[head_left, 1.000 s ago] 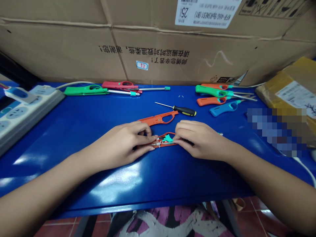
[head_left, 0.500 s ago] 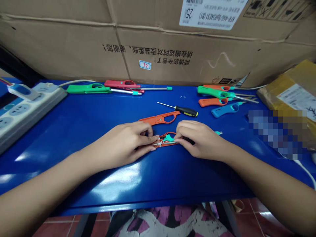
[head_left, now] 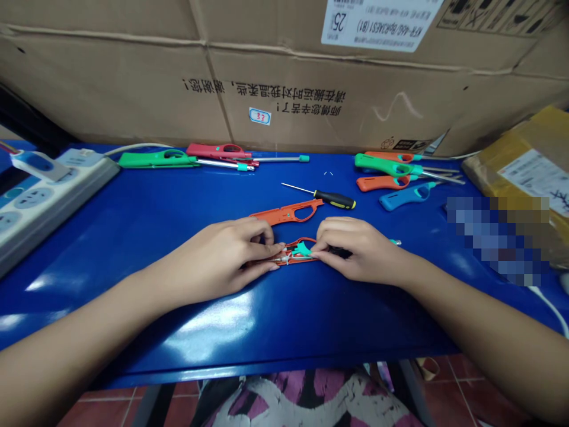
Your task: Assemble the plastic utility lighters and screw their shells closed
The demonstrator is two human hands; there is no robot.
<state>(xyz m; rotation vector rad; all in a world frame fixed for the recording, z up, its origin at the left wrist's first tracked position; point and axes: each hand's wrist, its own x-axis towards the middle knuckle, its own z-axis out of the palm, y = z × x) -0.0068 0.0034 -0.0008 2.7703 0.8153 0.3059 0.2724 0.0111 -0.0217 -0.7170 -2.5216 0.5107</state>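
1. Pinching the opened orange shell [head_left: 303,260], the thumb and forefinger of the left hand [head_left: 222,255] close on its left part.
2. The right hand [head_left: 362,249] has thumb and forefinger closed on the green trigger [head_left: 303,249] at its right edge.
3. The shell lies between both sets of fingertips.
4. Just beyond the left fingers lies the loose orange half [head_left: 283,214]; beyond the right, the screwdriver [head_left: 335,199].

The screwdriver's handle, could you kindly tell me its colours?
The screwdriver's handle is black with yellow accents, best seen in the head view.
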